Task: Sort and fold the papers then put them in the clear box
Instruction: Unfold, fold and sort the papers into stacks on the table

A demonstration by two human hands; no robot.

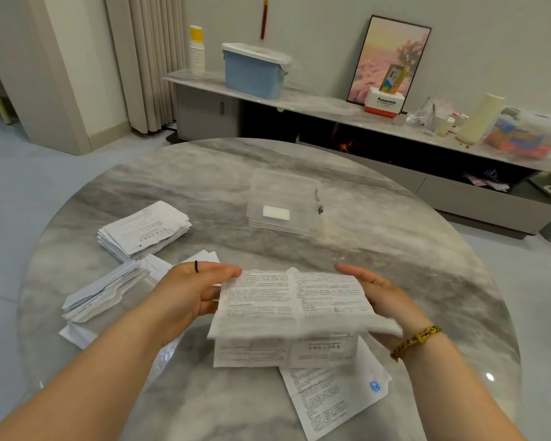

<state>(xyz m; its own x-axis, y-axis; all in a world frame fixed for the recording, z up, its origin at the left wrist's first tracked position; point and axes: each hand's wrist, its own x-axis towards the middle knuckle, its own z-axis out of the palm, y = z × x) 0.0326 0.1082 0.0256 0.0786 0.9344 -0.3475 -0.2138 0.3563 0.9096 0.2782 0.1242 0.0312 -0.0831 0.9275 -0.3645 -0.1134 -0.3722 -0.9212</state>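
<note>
I hold a printed paper sheet (295,302) above the round marble table (395,249), bent over along a crease so its near part hangs down. My left hand (191,289) grips its left edge and my right hand (382,300) grips its right edge. Under it lies another printed sheet (334,396) with a blue seal. A stack of folded papers (143,230) lies at the left. A second pile of folded white papers (109,291) sits nearer me on the left. The clear box (283,202) stands at the table's middle, with a white label on its front.
A low cabinet (363,113) runs along the wall behind the table, carrying a blue bin (255,71), stacked cups (197,52), a framed picture (388,58) and other items. Curtains hang at the back left.
</note>
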